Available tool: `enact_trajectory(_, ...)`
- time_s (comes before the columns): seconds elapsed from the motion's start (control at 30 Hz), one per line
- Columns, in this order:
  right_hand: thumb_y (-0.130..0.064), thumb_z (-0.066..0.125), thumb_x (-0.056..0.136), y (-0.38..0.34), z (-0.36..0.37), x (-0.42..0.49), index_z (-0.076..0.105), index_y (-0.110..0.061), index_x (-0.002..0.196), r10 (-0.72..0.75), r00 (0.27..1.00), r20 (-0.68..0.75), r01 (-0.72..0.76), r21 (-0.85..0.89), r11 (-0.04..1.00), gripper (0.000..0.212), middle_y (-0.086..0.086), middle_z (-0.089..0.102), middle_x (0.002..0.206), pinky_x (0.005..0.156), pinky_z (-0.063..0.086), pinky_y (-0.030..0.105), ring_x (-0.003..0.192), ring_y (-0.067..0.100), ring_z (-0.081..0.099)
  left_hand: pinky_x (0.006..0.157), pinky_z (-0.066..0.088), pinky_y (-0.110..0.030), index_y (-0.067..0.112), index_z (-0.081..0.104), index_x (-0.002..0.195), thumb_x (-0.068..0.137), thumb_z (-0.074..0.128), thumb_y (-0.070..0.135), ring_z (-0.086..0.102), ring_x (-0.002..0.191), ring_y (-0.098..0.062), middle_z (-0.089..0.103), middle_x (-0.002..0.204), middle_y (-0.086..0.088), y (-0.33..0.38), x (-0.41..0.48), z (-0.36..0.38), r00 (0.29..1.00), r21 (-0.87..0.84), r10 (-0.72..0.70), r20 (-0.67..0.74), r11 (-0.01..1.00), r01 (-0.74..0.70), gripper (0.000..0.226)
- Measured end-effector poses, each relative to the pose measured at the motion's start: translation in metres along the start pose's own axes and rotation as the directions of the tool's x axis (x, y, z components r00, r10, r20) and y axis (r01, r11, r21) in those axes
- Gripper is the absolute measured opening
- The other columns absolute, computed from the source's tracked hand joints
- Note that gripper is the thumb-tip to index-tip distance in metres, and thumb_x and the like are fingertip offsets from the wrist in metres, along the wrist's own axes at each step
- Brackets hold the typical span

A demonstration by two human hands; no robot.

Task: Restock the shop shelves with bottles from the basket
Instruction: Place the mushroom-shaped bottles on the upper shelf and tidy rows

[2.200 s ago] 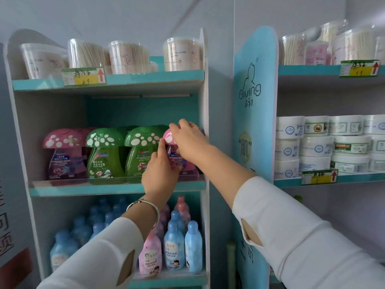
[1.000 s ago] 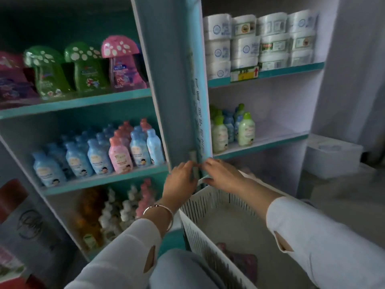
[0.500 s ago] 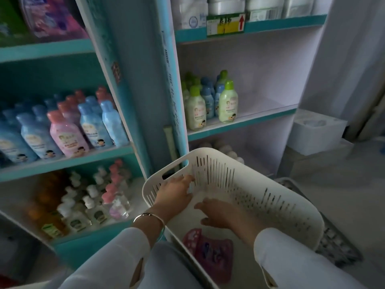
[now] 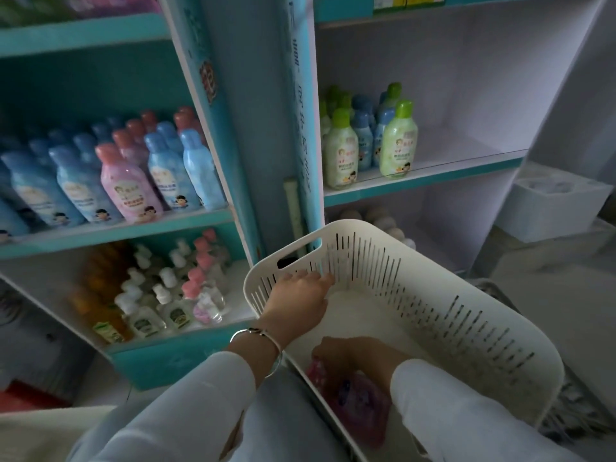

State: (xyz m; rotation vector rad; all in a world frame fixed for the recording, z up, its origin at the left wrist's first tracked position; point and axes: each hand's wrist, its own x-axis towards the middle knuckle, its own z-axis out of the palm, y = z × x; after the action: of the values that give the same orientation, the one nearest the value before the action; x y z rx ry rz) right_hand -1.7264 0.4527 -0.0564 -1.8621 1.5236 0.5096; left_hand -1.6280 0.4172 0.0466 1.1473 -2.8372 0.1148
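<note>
A white slotted basket (image 4: 443, 295) sits in front of me, low between two shelf units. A pink bottle (image 4: 363, 400) lies on its floor at the near end. My right hand (image 4: 350, 353) is down inside the basket, over the bottle's top end and touching it. Its fingers are hidden, so I cannot tell whether it grips. My left hand (image 4: 296, 298) lies across the basket's left rim with its fingers spread toward the inner wall and holds nothing.
The left unit holds blue and pink bottles (image 4: 123, 181) on its middle shelf and pump bottles (image 4: 166, 295) below. The right unit has green-capped bottles (image 4: 396, 141) at its shelf's left end. A white box (image 4: 553, 205) stands far right. A darker crate (image 4: 580, 405) lies under the basket.
My right hand has dropped from above the basket floor down onto the pink bottle. My left hand has slid a little further along the rim. The view has tilted slightly down.
</note>
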Motion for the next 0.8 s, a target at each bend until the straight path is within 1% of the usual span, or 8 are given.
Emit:
enact_trajectory(0.07,-0.044,0.073,0.077,-0.005,-0.001,-0.006,0.043,-0.008,0.132,-0.005,1.000,-0.020,0.004,-0.052,0.999,0.072,0.014,0.046,0.131,0.094,0.045,0.039,0.113,0.032,0.051,0.094,0.040,-0.037,0.022,0.044,0.128,0.092,0.044,0.024,0.053,0.110,-0.023,0.059,0.119,-0.003,0.001,-0.001,0.000,1.000,0.011,0.009,0.013,1.000,-0.009,0.036)
enact_trajectory(0.17,-0.037,0.074,0.079,-0.010,-0.007,-0.018,0.037,-0.006,0.133,-0.020,1.000,-0.020,0.020,-0.011,1.000,0.072,0.015,0.047,0.131,0.084,0.042,0.035,0.114,0.032,0.051,0.094,0.039,-0.035,0.022,0.044,0.129,0.093,0.044,0.024,0.052,0.111,-0.022,0.057,0.122,-0.002,0.001,-0.002,-0.003,0.999,-0.015,0.033,0.042,0.999,-0.032,0.036)
enact_trajectory(0.23,-0.030,0.074,0.079,-0.011,-0.014,-0.027,0.037,-0.007,0.130,-0.017,0.999,-0.043,0.018,0.014,1.000,0.067,0.016,0.050,0.127,0.078,0.040,0.034,0.104,0.030,0.053,0.093,0.041,-0.034,0.023,0.047,0.126,0.093,0.044,0.025,0.053,0.112,-0.021,0.057,0.122,0.000,0.001,-0.003,-0.005,0.997,-0.080,0.040,0.067,0.996,-0.034,0.033)
enact_trajectory(0.4,-0.028,0.072,0.080,-0.015,-0.047,-0.058,0.049,-0.010,0.125,0.017,0.956,-0.294,0.014,0.102,0.995,0.053,0.009,0.059,0.117,0.078,0.046,0.029,0.097,0.024,0.058,0.087,0.048,-0.031,0.023,0.055,0.119,0.091,0.047,0.024,0.057,0.107,-0.019,0.058,0.120,0.001,-0.002,-0.007,-0.015,0.993,-0.284,-0.085,0.086,0.953,0.106,0.029)
enact_trajectory(0.5,-0.033,0.075,0.076,-0.017,-0.080,-0.089,0.058,-0.015,0.111,0.027,0.834,-0.552,0.119,0.228,0.966,0.043,-0.001,0.066,0.098,0.070,0.045,0.025,0.080,0.012,0.057,0.098,0.042,-0.036,0.022,0.046,0.131,0.089,0.053,0.027,0.047,0.121,-0.025,0.043,0.134,-0.004,-0.009,-0.012,-0.028,0.994,-0.351,-0.092,0.064,0.930,0.109,0.042)
enact_trajectory(0.6,-0.036,0.081,0.067,-0.027,-0.121,-0.126,0.052,-0.018,0.115,0.057,0.722,-0.690,0.165,0.252,0.954,0.059,-0.003,0.063,0.105,0.078,0.047,0.027,0.092,0.014,0.058,0.104,0.037,-0.038,0.022,0.024,0.145,0.092,0.051,0.033,0.043,0.126,-0.027,0.031,0.142,-0.006,-0.018,-0.020,-0.053,0.986,-0.446,-0.144,-0.089,0.890,0.090,0.061)
enact_trajectory(0.73,-0.034,0.082,0.066,-0.055,-0.171,-0.167,0.051,-0.019,0.111,0.038,0.581,-0.813,0.263,0.231,0.937,0.056,-0.002,0.057,0.102,0.073,0.048,0.028,0.089,0.016,0.056,0.103,0.041,-0.047,0.031,0.011,0.147,0.088,0.043,0.055,0.048,0.123,-0.025,0.038,0.142,-0.009,-0.032,-0.032,-0.103,0.947,-0.785,-0.289,-0.142,0.615,0.070,0.072)
enact_trajectory(0.8,-0.034,0.083,0.067,-0.075,-0.193,-0.184,0.051,-0.020,0.115,0.027,0.497,-0.867,0.307,0.205,0.929,0.059,-0.004,0.054,0.101,0.075,0.048,0.027,0.091,0.015,0.055,0.102,0.043,-0.045,0.029,0.013,0.146,0.087,0.040,0.053,0.051,0.121,-0.023,0.044,0.139,-0.010,-0.043,-0.040,-0.130,0.941,-0.841,-0.293,-0.168,0.540,0.018,0.069)
